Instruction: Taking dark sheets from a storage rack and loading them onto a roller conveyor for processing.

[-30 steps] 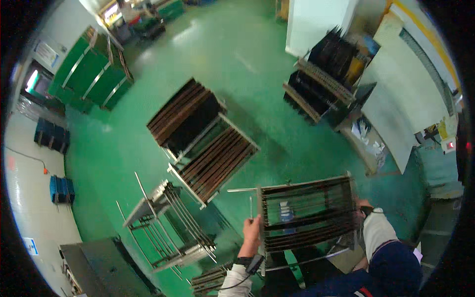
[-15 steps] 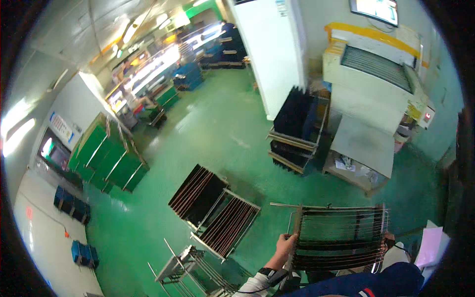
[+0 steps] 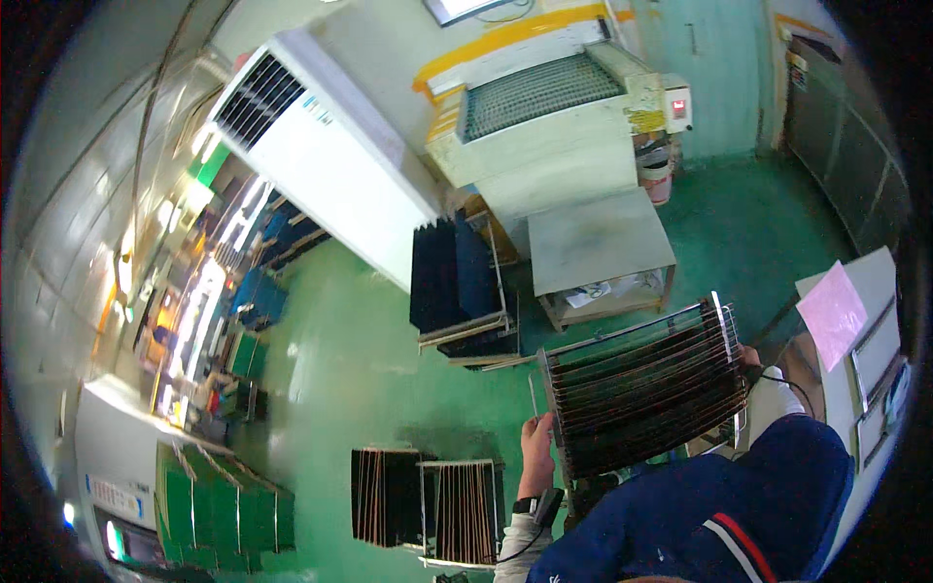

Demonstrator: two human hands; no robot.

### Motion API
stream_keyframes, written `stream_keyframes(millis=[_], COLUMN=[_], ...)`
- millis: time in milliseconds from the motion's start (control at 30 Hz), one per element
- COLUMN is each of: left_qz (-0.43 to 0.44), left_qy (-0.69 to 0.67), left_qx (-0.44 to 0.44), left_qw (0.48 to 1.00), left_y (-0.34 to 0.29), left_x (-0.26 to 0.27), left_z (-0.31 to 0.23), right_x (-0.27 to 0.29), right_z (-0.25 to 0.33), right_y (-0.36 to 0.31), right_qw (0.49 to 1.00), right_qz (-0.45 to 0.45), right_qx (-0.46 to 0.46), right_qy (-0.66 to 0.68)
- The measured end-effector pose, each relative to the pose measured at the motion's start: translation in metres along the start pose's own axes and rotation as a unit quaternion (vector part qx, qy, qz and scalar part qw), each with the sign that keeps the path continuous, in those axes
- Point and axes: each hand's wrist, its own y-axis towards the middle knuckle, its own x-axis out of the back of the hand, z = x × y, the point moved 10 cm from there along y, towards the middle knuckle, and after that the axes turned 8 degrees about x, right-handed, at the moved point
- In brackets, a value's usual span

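A metal rack (image 3: 641, 389) with rows of thin rods and dark slats or boards is held up in front of my body, its right end a little higher than its left. My left hand (image 3: 536, 455) is closed on the rack's left side, beside a thin wire handle. At the opposite end, my right hand (image 3: 749, 358) grips the right side; its fingers are partly hidden. A dark band with a cord is on each wrist or forearm.
Two racks of upright dark boards (image 3: 389, 500) stand on the green floor at lower centre. Ahead are a dark-loaded cart (image 3: 437, 277), a grey low table (image 3: 598, 238), a cream machine (image 3: 554, 165) and a white air-conditioner cabinet (image 3: 340, 155). A pink sheet (image 3: 833, 316) lies at right.
My view has turned to the right, so the floor racks and machine sit further left. The held rack has tilted and risen in the picture, with both hands still on it.
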Motion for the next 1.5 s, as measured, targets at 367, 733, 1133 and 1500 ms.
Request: stream_keyframes(millis=[367, 733, 1133, 1500], left_qz=[0.136, 0.140, 0.102, 0.087], left_qy=[0.051, 0.044, 0.055, 0.054], left_qx=[-0.028, -0.029, 0.005, 0.095], left_qw=[0.989, 0.989, 0.993, 0.990], left_y=[0.122, 0.252, 0.401, 0.528], left_x=[-0.094, -0.123, -0.235, -0.284], left_z=[-0.105, -0.196, -0.259, -0.250], right_x=[-0.014, 0.023, 0.044, 0.052], right_z=[-0.085, 0.047, 0.040, 0.031], right_y=[0.008, 0.131, 0.405, 0.568], right_qw=[0.912, 0.894, 0.955, 0.973], right_qz=[-0.206, -0.222, -0.116, -0.067], right_qx=[-0.197, -0.242, -0.232, -0.196], right_qy=[0.294, 0.305, 0.143, 0.098])
